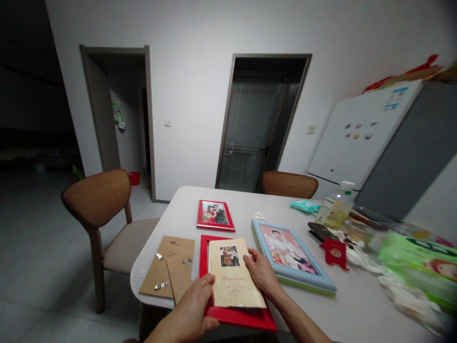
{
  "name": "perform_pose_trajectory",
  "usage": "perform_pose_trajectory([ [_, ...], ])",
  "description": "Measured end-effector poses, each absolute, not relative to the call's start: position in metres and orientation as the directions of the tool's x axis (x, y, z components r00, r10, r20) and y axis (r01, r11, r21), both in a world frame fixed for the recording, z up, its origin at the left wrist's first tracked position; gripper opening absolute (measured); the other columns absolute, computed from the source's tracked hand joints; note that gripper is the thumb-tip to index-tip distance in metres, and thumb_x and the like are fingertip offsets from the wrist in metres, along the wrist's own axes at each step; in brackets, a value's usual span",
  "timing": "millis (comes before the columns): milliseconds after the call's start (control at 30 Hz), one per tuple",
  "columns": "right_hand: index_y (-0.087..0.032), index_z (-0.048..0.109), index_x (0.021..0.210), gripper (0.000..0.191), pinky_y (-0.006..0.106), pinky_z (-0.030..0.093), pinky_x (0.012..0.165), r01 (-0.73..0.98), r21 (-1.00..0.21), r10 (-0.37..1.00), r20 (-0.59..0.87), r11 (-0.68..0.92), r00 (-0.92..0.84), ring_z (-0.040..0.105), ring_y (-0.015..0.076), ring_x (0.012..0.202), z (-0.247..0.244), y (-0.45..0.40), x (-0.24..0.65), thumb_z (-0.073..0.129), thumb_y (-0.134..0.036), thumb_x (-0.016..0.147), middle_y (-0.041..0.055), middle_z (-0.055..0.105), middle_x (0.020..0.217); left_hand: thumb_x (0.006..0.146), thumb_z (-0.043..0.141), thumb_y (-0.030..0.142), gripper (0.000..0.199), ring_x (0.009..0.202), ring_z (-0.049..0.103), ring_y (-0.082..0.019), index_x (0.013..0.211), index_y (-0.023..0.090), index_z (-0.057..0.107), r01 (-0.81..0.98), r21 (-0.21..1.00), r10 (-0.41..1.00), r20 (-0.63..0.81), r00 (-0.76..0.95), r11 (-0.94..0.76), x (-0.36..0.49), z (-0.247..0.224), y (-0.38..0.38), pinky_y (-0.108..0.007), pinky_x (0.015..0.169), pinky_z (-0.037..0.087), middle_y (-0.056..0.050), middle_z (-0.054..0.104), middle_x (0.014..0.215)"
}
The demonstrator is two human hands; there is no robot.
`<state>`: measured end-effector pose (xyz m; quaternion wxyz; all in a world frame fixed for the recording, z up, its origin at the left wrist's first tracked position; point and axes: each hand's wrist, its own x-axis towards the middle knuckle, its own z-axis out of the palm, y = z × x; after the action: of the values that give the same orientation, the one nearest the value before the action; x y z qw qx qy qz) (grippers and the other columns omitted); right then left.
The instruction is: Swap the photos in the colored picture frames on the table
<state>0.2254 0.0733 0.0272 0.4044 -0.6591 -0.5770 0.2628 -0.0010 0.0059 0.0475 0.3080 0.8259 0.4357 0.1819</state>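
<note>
A cream photo insert sheet (235, 290) with a small printed picture lies over a red picture frame (246, 318) at the table's front edge. My left hand (194, 305) is closed on the left side of the red frame, its fingertips against the sheet's left edge. On the sheet's right edge my right hand (262, 271) is closed, fingers at the upper corner. Left of the frame, brown backing boards (157, 276) with metal clips overlap one another. Beyond is a smaller red framed photo (215, 215). To the right, a light blue framed photo (293, 252) rests on a green frame.
On the table's right side are a bottle (335, 207), a dark wallet-like object (321, 232), a red packet (334, 253), crumpled tissue and a green tissue pack (421, 267). Wooden chairs stand at the left (100, 200) and far side (290, 185). A fridge (364, 128) is behind.
</note>
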Motion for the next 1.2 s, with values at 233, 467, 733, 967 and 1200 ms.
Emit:
perform_pose_trajectory([
  [233, -0.009, 0.053, 0.101, 0.040, 0.023, 0.045, 0.054, 0.468, -0.882, 0.978, 0.049, -0.052, 0.201, 0.061, 0.0178, 0.066, 0.048, 0.071, 0.218, 0.036, -0.026, 0.069, 0.0081, 0.066, 0.076, 0.055, 0.069, 0.016, 0.040, 0.120, 0.031, -0.022, 0.092, 0.019, 0.054, 0.599, 0.672, 0.819, 0.019, 0.574, -0.435, 0.000, 0.054, 0.005, -0.033, 0.099, 0.026, -0.007, 0.034, 0.132],
  [467, -0.009, 0.051, 0.101, 0.042, 0.022, 0.044, 0.048, 0.300, -0.950, 0.969, -0.010, -0.085, 0.245, 0.060, 0.0158, 0.055, 0.070, 0.065, 0.221, 0.035, -0.019, 0.063, 0.0084, 0.066, 0.074, 0.054, 0.069, 0.015, 0.036, 0.122, 0.028, -0.020, 0.086, 0.020, 0.052, 0.590, 0.657, 0.798, 0.030, 0.602, -0.470, -0.002, 0.053, 0.005, -0.031, 0.098, 0.026, -0.007, 0.031, 0.134],
  [733, -0.009, 0.054, 0.097, 0.042, 0.020, 0.042, 0.046, 0.406, -0.909, 0.945, 0.045, -0.096, 0.325, 0.059, 0.0154, 0.054, 0.066, 0.071, 0.233, 0.034, -0.019, 0.062, 0.0087, 0.066, 0.073, 0.053, 0.066, 0.013, 0.046, 0.124, 0.025, -0.018, 0.092, 0.022, 0.044, 0.627, 0.656, 0.834, 0.007, 0.551, -0.420, -0.001, 0.051, 0.008, -0.031, 0.096, 0.028, -0.009, 0.020, 0.138],
  [967, -0.008, 0.054, 0.097, 0.041, 0.020, 0.043, 0.050, 0.483, -0.863, 0.962, -0.013, -0.149, 0.273, 0.061, 0.0153, 0.062, 0.040, 0.078, 0.212, 0.031, -0.019, 0.065, 0.0098, 0.066, 0.078, 0.053, 0.066, 0.014, 0.059, 0.122, 0.027, -0.019, 0.106, 0.022, 0.040, 0.607, 0.642, 0.814, 0.046, 0.579, -0.468, -0.002, 0.046, 0.010, -0.029, 0.096, 0.027, -0.010, 0.023, 0.137],
  [1200, -0.008, 0.056, 0.092, 0.035, 0.023, 0.042, 0.062, 0.655, -0.739, 0.962, 0.035, -0.157, 0.269, 0.060, 0.0186, 0.075, 0.035, 0.081, 0.219, 0.040, -0.020, 0.063, 0.0124, 0.064, 0.087, 0.056, 0.066, 0.017, 0.033, 0.119, 0.032, -0.020, 0.086, 0.022, 0.052, 0.623, 0.609, 0.800, 0.033, 0.599, -0.491, -0.003, 0.046, 0.010, -0.032, 0.095, 0.029, -0.004, 0.030, 0.134],
])
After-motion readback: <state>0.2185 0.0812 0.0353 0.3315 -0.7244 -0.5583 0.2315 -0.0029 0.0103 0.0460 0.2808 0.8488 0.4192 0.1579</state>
